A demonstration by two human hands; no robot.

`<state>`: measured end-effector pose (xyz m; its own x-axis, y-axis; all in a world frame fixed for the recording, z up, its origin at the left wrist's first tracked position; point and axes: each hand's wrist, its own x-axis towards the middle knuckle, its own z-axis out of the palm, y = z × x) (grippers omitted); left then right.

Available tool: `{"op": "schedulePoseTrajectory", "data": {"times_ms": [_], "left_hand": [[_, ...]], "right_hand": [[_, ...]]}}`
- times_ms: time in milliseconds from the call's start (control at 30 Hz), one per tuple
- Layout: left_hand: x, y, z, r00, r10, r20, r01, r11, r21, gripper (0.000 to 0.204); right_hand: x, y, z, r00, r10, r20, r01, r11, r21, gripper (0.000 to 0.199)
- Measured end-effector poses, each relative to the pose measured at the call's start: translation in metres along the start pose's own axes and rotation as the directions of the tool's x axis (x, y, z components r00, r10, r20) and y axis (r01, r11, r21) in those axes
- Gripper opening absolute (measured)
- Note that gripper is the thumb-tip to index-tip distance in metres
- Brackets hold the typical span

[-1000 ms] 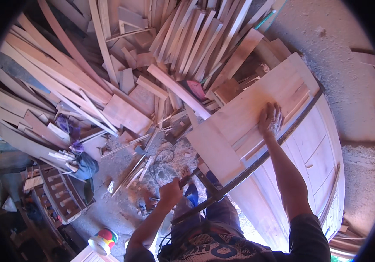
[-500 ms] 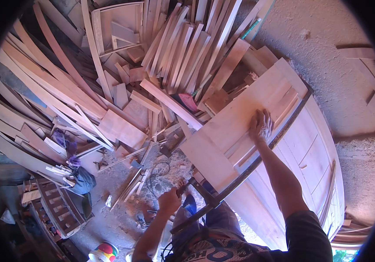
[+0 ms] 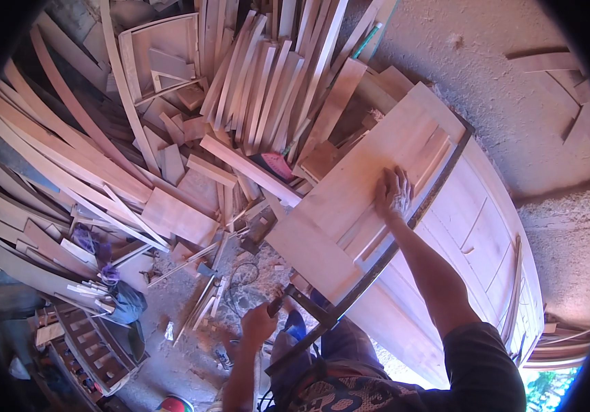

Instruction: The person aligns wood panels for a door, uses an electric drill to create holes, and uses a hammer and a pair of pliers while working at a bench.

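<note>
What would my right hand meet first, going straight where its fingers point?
Your right hand would likely slide freely over the pale, rectangular wooden panel, then meet tan, straight wooden boards past its edge; depth is unclear.

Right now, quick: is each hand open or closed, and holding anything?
Left hand: closed around the dark clamp handle.
Right hand: open, resting on the wooden panel.

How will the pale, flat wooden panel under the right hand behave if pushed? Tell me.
The pale, flat wooden panel seems stiff, its edges straight; being broad, it probably won't roll; the long dark bar alongside may snag it.
</note>
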<state>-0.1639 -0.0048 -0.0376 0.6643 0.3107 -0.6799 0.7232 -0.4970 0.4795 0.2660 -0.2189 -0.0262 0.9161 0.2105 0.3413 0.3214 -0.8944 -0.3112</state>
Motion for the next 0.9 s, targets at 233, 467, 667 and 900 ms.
{"op": "schedulePoseTrajectory", "data": {"times_ms": [233, 467, 667, 900], "left_hand": [[0.016, -0.016, -0.044, 0.679, 0.169, 0.715, 0.416, 0.713, -0.564, 0.026], [-0.022, 0.033, -0.011, 0.967, -0.105, -0.231, 0.145, 0.975, 0.165, 0.024], [-0.005, -0.032, -0.023, 0.928, 0.091, 0.361, 0.199, 0.699, -0.687, 0.028], [-0.002, -0.038, -0.018, 0.787, 0.146, 0.599, 0.446, 0.536, -0.717, 0.014]], "right_hand": [[-0.002, -0.014, 0.003, 0.997, 0.029, 0.065, -0.031, 0.999, 0.030, 0.043], [-0.002, -0.011, 0.000, 0.999, -0.013, 0.037, 0.012, 0.999, 0.032, 0.043], [-0.073, -0.114, -0.010, 0.684, -0.637, 0.355, 0.438, 0.748, 0.498, 0.048], [-0.234, -0.242, -0.006, -0.333, -0.485, 0.809, 0.665, 0.488, 0.566, 0.020]]}}
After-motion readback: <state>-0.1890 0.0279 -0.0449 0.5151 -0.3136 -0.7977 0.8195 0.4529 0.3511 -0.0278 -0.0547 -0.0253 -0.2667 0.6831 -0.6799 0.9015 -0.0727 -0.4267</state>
